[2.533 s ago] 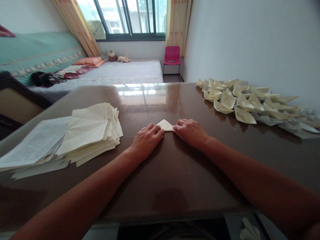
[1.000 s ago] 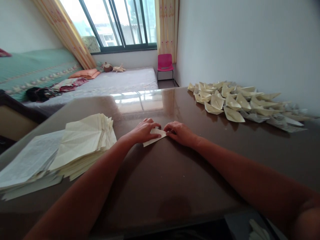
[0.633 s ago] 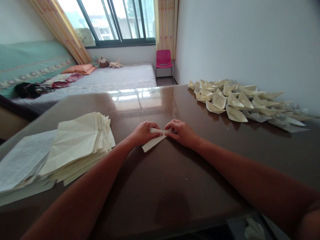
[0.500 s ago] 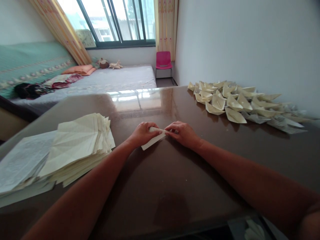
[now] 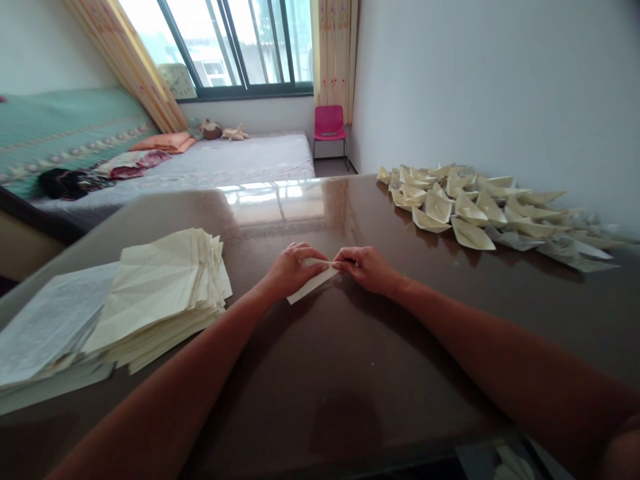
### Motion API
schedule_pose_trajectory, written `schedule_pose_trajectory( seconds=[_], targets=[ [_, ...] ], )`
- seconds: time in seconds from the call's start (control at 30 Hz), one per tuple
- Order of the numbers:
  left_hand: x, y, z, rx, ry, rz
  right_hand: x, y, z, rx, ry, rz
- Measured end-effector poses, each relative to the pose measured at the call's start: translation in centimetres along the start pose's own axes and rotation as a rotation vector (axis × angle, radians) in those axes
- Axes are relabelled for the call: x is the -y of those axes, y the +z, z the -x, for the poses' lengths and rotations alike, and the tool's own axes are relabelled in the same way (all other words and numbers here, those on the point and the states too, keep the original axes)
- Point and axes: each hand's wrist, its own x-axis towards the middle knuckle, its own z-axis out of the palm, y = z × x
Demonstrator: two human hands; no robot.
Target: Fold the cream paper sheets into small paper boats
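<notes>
A small folded piece of cream paper (image 5: 311, 285) sits at the middle of the glossy brown table (image 5: 350, 373). My left hand (image 5: 290, 270) pinches its left part with curled fingers. My right hand (image 5: 365, 267) pinches its upper right end, fingertips meeting those of the left hand. The paper's lower left corner sticks out below my left hand and looks slightly raised off the table.
A thick stack of creased cream sheets (image 5: 165, 283) lies at the left on printed pages (image 5: 45, 327). A heap of folded paper boats (image 5: 470, 203) lies at the right by the wall. Beyond the table are a bed (image 5: 210, 163) and a pink chair (image 5: 329, 123).
The paper lay flat as a small triangle under both hands; now it is turned and folded into a narrow strip, pinched between both hands. The hands have drawn closer together.
</notes>
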Motion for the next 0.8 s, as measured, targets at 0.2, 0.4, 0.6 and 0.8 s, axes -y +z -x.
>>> schedule_pose_trajectory(
  seconds=[0.2, 0.4, 0.6, 0.8],
  targets=[
    [-0.3, -0.3, 0.3, 0.042, 0.152, -0.137, 0.1, 0.3, 0.1, 0.021, -0.053, -0.008],
    [-0.3, -0.2, 0.5, 0.044, 0.101, -0.122, -0.7, 0.7, 0.1, 0.006, -0.036, -0.019],
    [-0.2, -0.2, 0.7, 0.059, 0.107, -0.142, -0.6, 0.9, 0.1, -0.003, -0.066, 0.047],
    [-0.8, -0.1, 1.2, 0.089, 0.099, -0.187, -0.3, 1.3, 0.3, 0.025, -0.102, 0.101]
  ],
)
